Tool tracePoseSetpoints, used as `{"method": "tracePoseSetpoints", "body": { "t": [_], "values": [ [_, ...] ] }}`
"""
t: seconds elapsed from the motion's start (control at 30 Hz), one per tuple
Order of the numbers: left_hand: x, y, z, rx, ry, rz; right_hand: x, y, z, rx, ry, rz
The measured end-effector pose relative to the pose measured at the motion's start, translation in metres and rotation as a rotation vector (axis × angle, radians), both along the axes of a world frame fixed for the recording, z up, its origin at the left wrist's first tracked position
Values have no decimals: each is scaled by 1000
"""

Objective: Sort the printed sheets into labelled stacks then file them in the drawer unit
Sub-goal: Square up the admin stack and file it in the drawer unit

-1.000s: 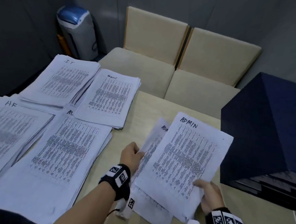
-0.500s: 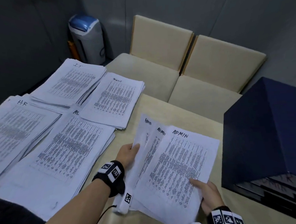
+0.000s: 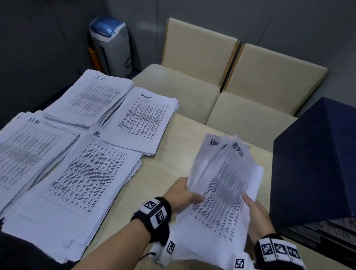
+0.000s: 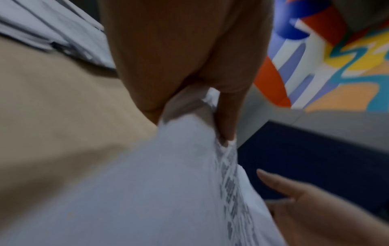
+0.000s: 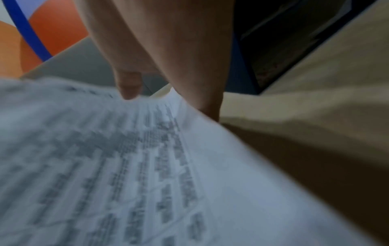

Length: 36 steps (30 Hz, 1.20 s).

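Fingers [image 4: 227, 116] of our left hand [image 3: 181, 193] pinch the fanned white printed paper sheaf marked Admin [image 3: 223, 186] at 9 o'clock | right hand [image 3: 260, 219] clamps 4 o'clock, thumb on top | sheaf over beige wooden tabletop [image 3: 174, 155], dark-blue box-shaped drawer unit [image 3: 322, 158] at 3 o'clock | light, floppy, slippery: we'd hold both long edges

Grey walls [image 3: 290, 15], two beige chairs [image 3: 197, 49], pale wooden table [image 3: 184, 151], blue-lidded bin [image 3: 110, 45] in corner

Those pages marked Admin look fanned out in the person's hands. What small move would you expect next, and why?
Probably squaring them up, by tapping the Admin sheets edge-down on the table. The left hand and right hand hold them fanned, with their tops staggered so that several labels show. A neat stack would likely go more easily into the drawer unit standing just beside them.
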<state>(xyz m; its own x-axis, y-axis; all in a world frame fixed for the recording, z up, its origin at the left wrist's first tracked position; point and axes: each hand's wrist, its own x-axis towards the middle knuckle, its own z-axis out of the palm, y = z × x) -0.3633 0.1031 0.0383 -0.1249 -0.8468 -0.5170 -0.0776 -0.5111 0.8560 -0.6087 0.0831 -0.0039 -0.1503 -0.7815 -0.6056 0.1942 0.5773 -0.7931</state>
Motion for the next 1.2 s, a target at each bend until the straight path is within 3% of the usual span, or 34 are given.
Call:
{"method": "tracePoseSetpoints", "body": {
  "t": [0.13, 0.23, 0.4, 0.6, 0.67, 0.8, 0.9, 1.07, 1.2],
  "values": [
    [28, -23, 52, -212, 2, -69, 16, -15, 64, -241, -80, 70],
    [47, -32, 75, -369, -26, 40, 40, -23, 107, -423, -106, 119],
    [66, -25, 64, -393, -33, 255, 68, -17, 102, -566, 19, 294],
    [88, 7, 16, -187, -212, 206, 102, -5, 61, -486, 168, 294],
    [98, 17, 13, -199, -246, 187, 116, -5, 56, -478, 187, 281],
    [144, 24, 25, -304, -398, 386, 159, -5, 52, -419, 142, 264],
    [204, 30, 24, -261, -565, 425, 205, 4, 49, -345, 104, 387],
    [319, 57, -13, -74, -906, 332, 282, 31, 5, -66, 247, 561],
    [363, 77, -47, -10, -1057, 150, 319, 55, -23, 131, 350, 537]
  ]
}}
